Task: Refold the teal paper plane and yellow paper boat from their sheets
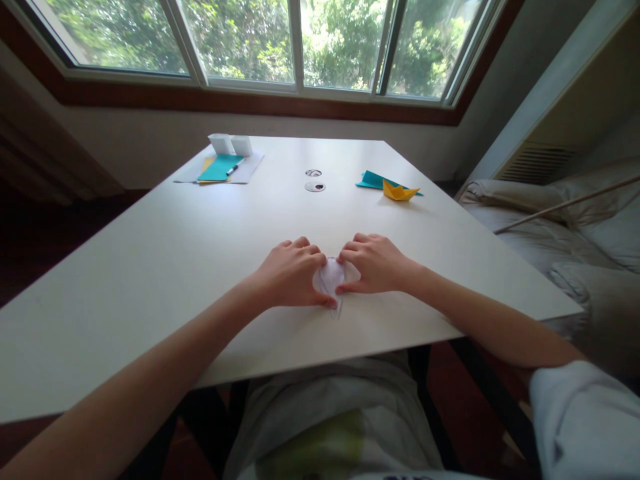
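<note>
A small piece of folded white paper (331, 275) lies near the table's front edge, with narrow pointed ends towards me. My left hand (296, 272) holds its left side, the thumb low on the paper and the fingers curled at its upper edge. From the right, my right hand (374, 263) grips the other side in the same way, thumb and fingertips on the paper. Both hands are closed on it. Parts of the paper are covered by my fingers, and its exact folded shape is hard to make out.
On the white table (165, 267), a yellow paper boat (399, 192) sits beside a teal paper plane (375, 180) at the back right. Teal paper (220, 168), other sheets, a pen (234, 167) and white blocks (231, 144) are back left. Two round discs (315, 187) lie mid-back.
</note>
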Tool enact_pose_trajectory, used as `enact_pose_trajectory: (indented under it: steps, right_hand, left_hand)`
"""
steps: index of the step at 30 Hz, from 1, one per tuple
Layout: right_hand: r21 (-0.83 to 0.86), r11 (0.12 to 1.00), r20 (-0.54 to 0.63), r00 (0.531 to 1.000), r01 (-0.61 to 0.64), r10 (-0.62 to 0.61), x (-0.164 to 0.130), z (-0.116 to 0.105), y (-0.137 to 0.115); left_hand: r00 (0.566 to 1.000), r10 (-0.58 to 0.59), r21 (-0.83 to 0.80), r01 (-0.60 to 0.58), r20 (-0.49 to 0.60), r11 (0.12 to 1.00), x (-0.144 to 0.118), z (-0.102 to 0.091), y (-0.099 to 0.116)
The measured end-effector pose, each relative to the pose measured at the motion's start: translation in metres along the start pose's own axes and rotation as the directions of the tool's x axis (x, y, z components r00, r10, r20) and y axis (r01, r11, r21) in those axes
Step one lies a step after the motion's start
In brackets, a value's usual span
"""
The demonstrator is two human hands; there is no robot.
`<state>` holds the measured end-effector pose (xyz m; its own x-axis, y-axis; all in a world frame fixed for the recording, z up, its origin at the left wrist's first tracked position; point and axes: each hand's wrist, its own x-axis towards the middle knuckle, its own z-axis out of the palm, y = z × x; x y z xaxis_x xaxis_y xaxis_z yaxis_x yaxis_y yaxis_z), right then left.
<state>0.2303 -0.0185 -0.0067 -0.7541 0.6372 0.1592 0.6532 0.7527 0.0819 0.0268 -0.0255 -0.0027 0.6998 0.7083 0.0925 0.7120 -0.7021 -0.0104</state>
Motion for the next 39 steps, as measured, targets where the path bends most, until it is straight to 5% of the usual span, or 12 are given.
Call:
enact_pose_trajectory:
  steps: [11, 24, 31, 39]
  right_hand:
    - [0.358, 0.923, 0.014, 0.988, 0.14, -0.155, -0.001, 0.01, 0.037]
    - [0.382, 0.92, -0.111, 0.993, 0.089, -0.05, 0.004, 0.019, 0.031]
    - [0.507, 0.86, -0.162, 0.973, -0.063, 0.167, 0.004, 0.023, 0.029]
    - [0.583, 0.812, -0.272, 0.942, 0.001, 0.194, 0.005, 0.021, 0.026]
  left_hand:
    - [0.981, 0.195, -0.262, -0.192, -0.016, 0.946, 0.002, 0.008, -0.036]
    - [0.978, 0.077, -0.381, -0.148, -0.195, 0.913, 0.011, 0.023, -0.032]
    - [0.981, -0.036, -0.457, -0.056, -0.19, 0.888, 0.013, 0.025, -0.03]
    - [0.98, -0.079, -0.481, -0.02, -0.184, 0.876, 0.013, 0.024, -0.028]
